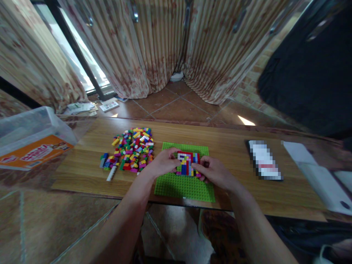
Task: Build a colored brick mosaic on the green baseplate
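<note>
A block of many-coloured toy bricks (188, 165) sits over the green studded baseplate (184, 189); whether it is fixed to the plate I cannot tell. My left hand (165, 161) grips its left side, fingers bent along the far left corner and the thumb at the near edge. From the right, my right hand (211, 169) closes round the opposite side, with its thumb over the top bricks. Parts of the block's sides are hidden by my fingers. Left of the plate lies a heap of loose coloured bricks (134, 148).
A long white brick piece (111, 173) lies by the heap on the wooden table (90, 176). A phone (264, 161) rests to the right. At the far left stands a clear plastic box (38, 121) with an orange label. Striped curtains (148, 47) hang beyond the table.
</note>
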A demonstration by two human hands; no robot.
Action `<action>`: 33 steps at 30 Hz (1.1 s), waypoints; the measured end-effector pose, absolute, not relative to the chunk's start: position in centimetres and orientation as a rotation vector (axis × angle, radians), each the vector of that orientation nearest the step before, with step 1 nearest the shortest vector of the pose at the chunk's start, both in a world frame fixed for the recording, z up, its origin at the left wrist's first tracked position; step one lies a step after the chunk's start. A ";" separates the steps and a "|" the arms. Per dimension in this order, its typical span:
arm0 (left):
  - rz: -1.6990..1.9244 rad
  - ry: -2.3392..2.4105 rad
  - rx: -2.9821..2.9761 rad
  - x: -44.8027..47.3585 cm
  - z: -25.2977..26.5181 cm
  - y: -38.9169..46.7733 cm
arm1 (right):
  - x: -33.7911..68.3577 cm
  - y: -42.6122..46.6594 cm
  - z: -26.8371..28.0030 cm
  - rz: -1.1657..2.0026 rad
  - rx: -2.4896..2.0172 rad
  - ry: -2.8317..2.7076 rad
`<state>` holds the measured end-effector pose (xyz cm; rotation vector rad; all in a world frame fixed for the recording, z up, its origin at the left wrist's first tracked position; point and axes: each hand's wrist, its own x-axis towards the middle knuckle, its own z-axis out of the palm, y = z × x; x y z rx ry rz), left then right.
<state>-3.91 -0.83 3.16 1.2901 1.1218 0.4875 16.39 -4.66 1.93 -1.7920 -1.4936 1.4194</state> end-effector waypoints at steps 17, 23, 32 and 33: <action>0.487 1.136 1.321 -4.1 2.4 -0.7 | 15.7 -5.0 1.6 1.240 -1.850 -1.510; 0.512 1.167 1.352 -3.9 1.8 -0.9 | 15.7 -4.9 1.5 1.274 -1.884 -1.505; 0.546 1.138 1.506 -4.2 0.4 -0.9 | 16.3 -5.0 0.9 1.112 -1.941 -1.661; 0.545 1.147 1.558 -4.3 0.5 -0.9 | 16.4 -4.9 0.9 1.016 -1.989 -1.675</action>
